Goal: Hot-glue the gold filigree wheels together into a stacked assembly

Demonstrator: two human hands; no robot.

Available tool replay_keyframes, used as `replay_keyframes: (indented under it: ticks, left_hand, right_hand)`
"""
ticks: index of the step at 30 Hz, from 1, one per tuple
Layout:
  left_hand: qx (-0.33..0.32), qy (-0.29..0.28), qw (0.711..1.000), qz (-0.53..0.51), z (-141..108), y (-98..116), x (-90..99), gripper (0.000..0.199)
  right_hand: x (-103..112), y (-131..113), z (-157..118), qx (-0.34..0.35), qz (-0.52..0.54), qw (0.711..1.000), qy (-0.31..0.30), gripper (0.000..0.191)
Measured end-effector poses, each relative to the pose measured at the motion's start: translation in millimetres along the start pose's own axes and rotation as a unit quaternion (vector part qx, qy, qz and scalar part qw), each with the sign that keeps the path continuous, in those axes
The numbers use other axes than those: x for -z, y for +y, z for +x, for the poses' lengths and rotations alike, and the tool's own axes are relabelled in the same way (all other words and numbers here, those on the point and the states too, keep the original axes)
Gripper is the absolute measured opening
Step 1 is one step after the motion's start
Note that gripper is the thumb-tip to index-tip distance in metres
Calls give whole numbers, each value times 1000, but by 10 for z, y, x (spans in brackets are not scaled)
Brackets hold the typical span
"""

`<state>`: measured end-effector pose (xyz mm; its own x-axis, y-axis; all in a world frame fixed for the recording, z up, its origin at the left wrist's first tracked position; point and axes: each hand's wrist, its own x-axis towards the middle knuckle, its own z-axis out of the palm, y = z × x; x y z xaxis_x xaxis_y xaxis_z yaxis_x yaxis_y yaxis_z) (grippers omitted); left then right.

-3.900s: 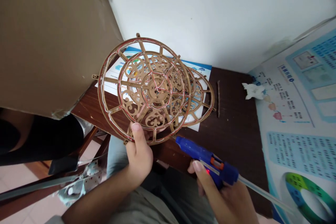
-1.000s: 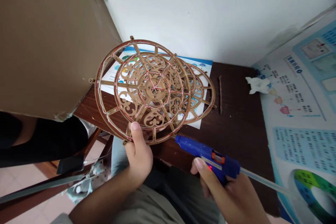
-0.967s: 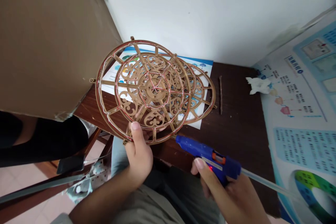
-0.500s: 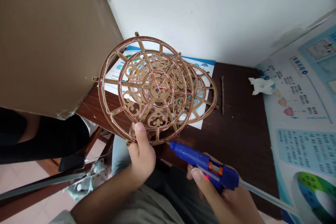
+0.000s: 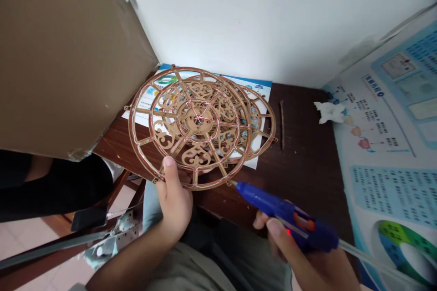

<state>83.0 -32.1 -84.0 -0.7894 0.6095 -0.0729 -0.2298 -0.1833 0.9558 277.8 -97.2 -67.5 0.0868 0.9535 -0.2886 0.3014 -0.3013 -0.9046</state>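
Note:
My left hand (image 5: 175, 202) grips the near rim of a round bronze-coloured openwork frame (image 5: 196, 151), thumb on top and fingers underneath. Red and white wire runs along its rings and crosses at its hub. The frame is tilted above a similar round frame (image 5: 269, 143) lying behind it. My right hand (image 5: 293, 245) is closed around a blue hot glue gun (image 5: 266, 200), which has a red light on. A clear glue stick (image 5: 368, 259) sticks out of its back. The nozzle tip sits at the frame's near right rim; whether it touches, I cannot tell.
Printed sheets (image 5: 143, 116) lie under the frames on the dark wooden table (image 5: 307, 163). A thin brown stick (image 5: 282, 125) and a crumpled white tissue (image 5: 329, 112) are to the right. Brown cardboard (image 5: 68, 54) stands at left, a printed board (image 5: 382, 145) at right. Another person's dark-clothed limb (image 5: 61, 186) shows at left.
My left hand has lowered the frame's far side, so it lies flatter. The glue gun has moved right and slightly down along the scene, its nozzle now further right on the rim.

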Motion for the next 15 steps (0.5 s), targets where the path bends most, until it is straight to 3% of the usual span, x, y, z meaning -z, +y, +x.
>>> replay_keyframes:
  ticks: [5,10,15]
  left_hand:
    - [25,-47,997,-62,38,14,-37,62]
    - [23,-11,999,-44,-2,7,3,73]
    - [9,9,1000,18,-61,17,28,66]
  right_hand:
    - [68,-70,30,9,12,1000,15,61]
    - [46,-70,33,-12,-5,999,30,61]
    - [22,-28,23,-27,9,999,44,61]
